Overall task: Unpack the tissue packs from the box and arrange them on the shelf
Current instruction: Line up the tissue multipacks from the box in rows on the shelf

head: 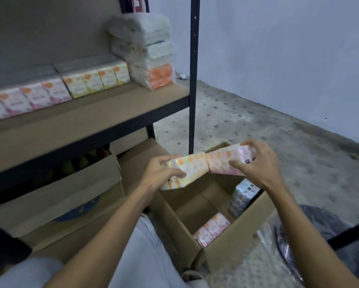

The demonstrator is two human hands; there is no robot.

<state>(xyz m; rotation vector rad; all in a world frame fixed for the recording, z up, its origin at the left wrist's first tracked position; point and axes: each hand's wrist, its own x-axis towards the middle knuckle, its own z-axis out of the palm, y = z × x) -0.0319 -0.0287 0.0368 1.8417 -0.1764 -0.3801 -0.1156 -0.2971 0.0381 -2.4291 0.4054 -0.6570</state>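
— What are you holding?

— My left hand [164,172] is curling its fingers round the left end of a yellow pack [192,168], and my right hand [256,163] is gripping the right end of a pink pack [224,162]. The two are meeting end to end above the open box [226,252].

— Any brand showing?

— The print is blurring; I'm making out orange dots and a dark barcode patch [247,161] by my right thumb, with no word readable.

— What's lying in the box?

— Pink packs [211,229] are sitting at its near edge and blue packs [244,194] are leaning at its right wall.

— And the shelf [112,109]?

— Along its back edge a pink row [29,98] is standing at the left, a yellow row [97,80] beside it, and a stack of white wrapped bundles [145,50] is sitting at the right corner.
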